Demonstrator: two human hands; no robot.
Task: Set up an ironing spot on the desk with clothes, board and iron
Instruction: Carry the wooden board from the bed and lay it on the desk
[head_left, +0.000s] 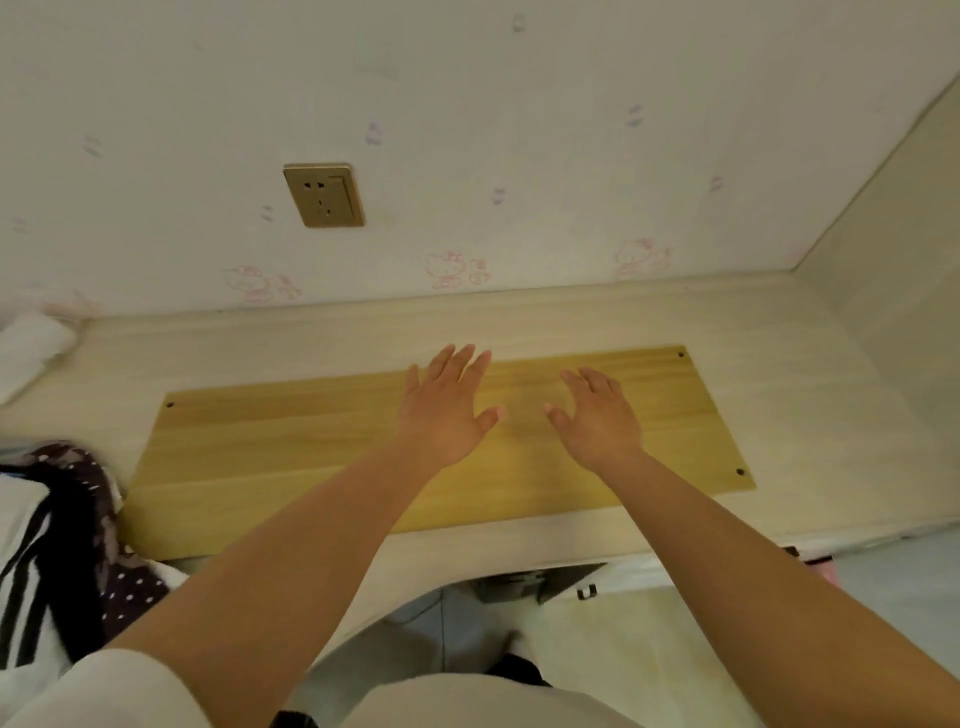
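Observation:
A flat yellow wooden board (291, 447) with small holes near its corners lies lengthwise on the pale desk (779, 332). My left hand (447, 410) hovers over or rests on the board's middle, fingers spread and empty. My right hand (597, 415) is beside it to the right, also spread and empty, over the board. A pile of clothes (67, 530), dark dotted fabric and black-and-white striped cloth, sits at the desk's left edge, just left of the board. No iron is in view.
A gold wall socket (323, 195) is on the wallpapered wall behind the desk. A white cloth bundle (31, 348) lies at the far left. A side panel (893, 291) closes the desk on the right. The floor shows below the desk's front edge.

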